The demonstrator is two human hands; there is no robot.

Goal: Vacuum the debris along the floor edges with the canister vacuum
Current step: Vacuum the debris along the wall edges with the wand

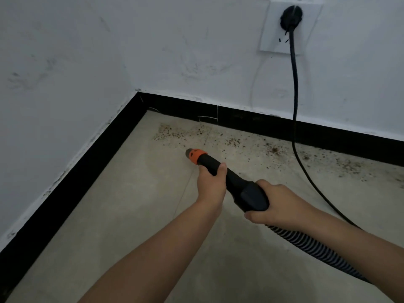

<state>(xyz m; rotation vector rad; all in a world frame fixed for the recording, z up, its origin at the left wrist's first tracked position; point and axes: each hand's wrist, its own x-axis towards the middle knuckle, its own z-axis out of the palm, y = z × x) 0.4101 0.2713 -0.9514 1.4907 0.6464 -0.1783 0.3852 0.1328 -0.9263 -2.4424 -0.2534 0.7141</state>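
Note:
A black vacuum wand [238, 184] with an orange and grey nozzle tip [194, 154] points toward the room corner. My left hand [211, 184] grips the wand just behind the orange collar. My right hand [277, 201] grips the thick black handle where the ribbed hose [306, 246] joins it. Brown debris [175, 133] lies scattered on the grey floor along the far black baseboard [251, 120], from near the corner out to the right. The nozzle tip sits a short way in front of the debris. The canister is out of view.
A black power cord [295, 101] hangs from a plug in a white wall socket [289, 27], crosses the baseboard and trails over the floor to the right of my right arm. A second black baseboard [72, 184] runs along the left wall.

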